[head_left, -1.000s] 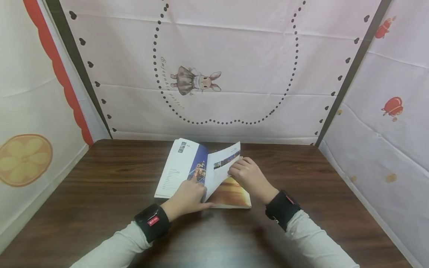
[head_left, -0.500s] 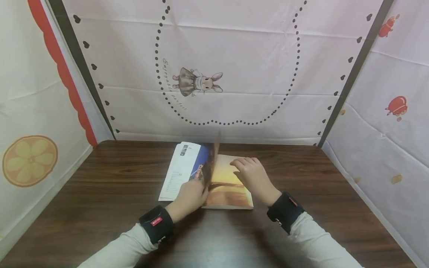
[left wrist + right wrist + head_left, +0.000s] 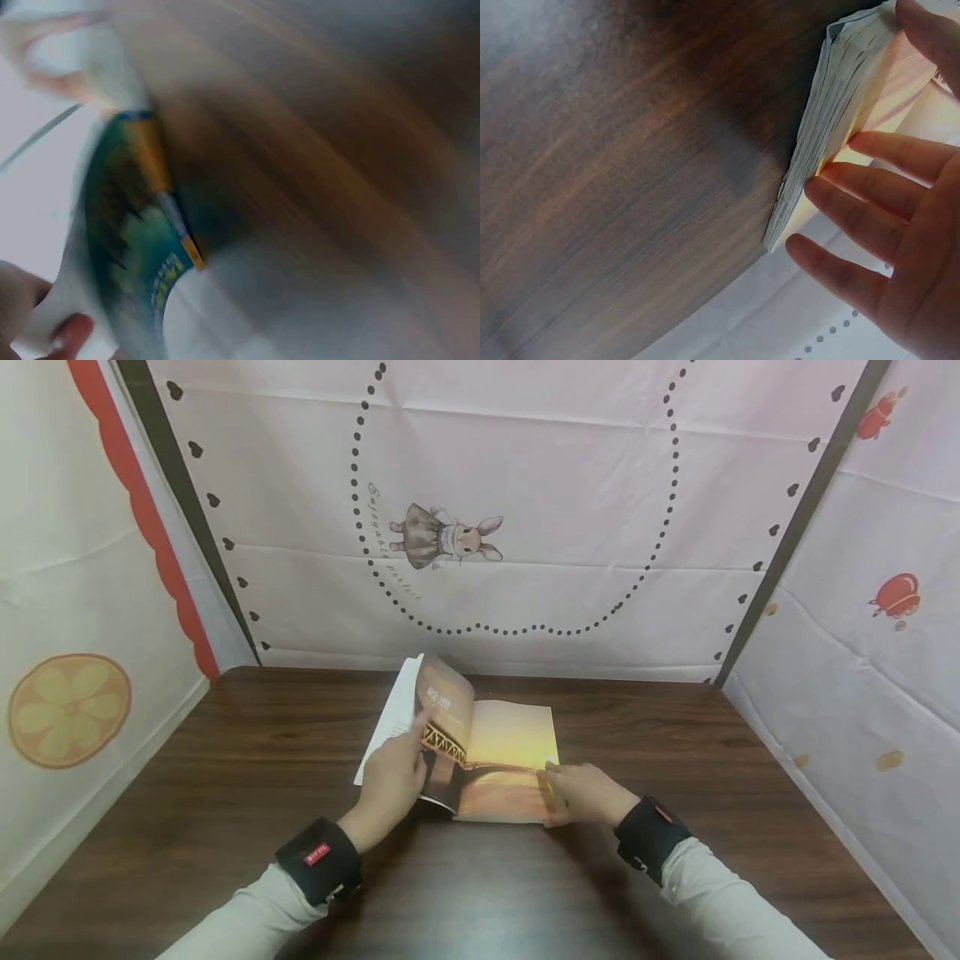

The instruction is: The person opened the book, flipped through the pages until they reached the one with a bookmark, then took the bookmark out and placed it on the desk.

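An open book [image 3: 510, 735] lies on the wooden table in the head view. Its right page shows a yellow and orange sunset; its left page curves upward, with a bridge photo and white lettering. My left hand [image 3: 392, 781] lies over the left pages, index finger stretched along the curved page. Motion blur covers the left wrist view, where fingers [image 3: 75, 334] show beside the pages and a dark green printed side. At the right edge rests my right hand [image 3: 592, 792]. In the right wrist view its straight, spread fingers [image 3: 862, 210] touch the thick stack of pages [image 3: 832, 105].
The brown wooden table [image 3: 300, 718] extends around the book. A pink printed cloth [image 3: 525, 510] hangs behind it, with further cloths at the left [image 3: 112, 610] and right [image 3: 862, 652]. Black bands circle both wrists.
A leaf has swung from right to left and now curves over the left pages. My left hand moved left and up with it; my right hand moved down to the book's right edge.
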`<state>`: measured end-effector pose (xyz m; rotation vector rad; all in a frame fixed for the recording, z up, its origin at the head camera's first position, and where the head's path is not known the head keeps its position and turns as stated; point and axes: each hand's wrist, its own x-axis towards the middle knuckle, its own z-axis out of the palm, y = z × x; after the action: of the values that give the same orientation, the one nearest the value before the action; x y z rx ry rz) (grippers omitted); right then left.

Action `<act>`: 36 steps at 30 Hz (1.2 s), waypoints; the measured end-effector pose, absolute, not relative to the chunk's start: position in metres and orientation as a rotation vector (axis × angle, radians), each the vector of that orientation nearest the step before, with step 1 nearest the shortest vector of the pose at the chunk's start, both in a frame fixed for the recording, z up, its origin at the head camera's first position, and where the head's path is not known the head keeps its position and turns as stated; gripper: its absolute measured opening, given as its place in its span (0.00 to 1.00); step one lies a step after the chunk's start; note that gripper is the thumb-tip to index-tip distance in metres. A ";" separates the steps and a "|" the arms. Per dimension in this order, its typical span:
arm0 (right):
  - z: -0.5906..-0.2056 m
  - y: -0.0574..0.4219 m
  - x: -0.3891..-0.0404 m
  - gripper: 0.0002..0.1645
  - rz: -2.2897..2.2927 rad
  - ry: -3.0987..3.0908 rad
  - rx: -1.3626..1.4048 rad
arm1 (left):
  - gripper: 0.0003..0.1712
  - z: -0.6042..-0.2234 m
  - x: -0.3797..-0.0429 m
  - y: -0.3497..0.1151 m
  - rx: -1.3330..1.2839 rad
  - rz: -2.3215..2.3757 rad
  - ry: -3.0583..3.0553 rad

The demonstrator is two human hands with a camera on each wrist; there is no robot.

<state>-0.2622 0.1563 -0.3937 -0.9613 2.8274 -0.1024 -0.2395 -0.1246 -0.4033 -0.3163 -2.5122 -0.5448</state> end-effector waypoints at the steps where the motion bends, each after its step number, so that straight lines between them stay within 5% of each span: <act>1: -0.393 0.157 -0.263 0.42 -0.097 2.825 -0.974 | 0.46 -0.406 -0.239 -0.124 -0.341 -0.419 -2.508; 11: -0.396 0.161 -0.265 0.41 -0.139 2.782 -0.952 | 0.57 -0.419 -0.242 -0.117 -0.462 -0.189 -2.502; 21: -0.393 0.167 -0.273 0.38 -0.291 2.663 -0.979 | 0.26 -0.412 -0.232 -0.112 -0.852 -0.069 -2.870; 28: -0.389 0.166 -0.276 0.09 -0.193 2.694 -1.277 | 0.20 -0.412 -0.232 -0.110 -0.705 -0.324 -2.888; 31: -0.390 0.163 -0.276 0.04 -0.098 2.821 -1.393 | 0.12 -0.413 -0.233 -0.109 -0.695 -0.382 -2.854; 36: -0.386 0.157 -0.274 0.06 0.042 3.089 -1.552 | 0.34 -0.415 -0.234 -0.103 -0.584 -0.421 -2.852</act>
<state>-0.2736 0.1575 -0.3861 -1.5518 3.0892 0.0423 -0.2338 -0.1030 -0.4150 -0.5838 -2.8518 -0.4210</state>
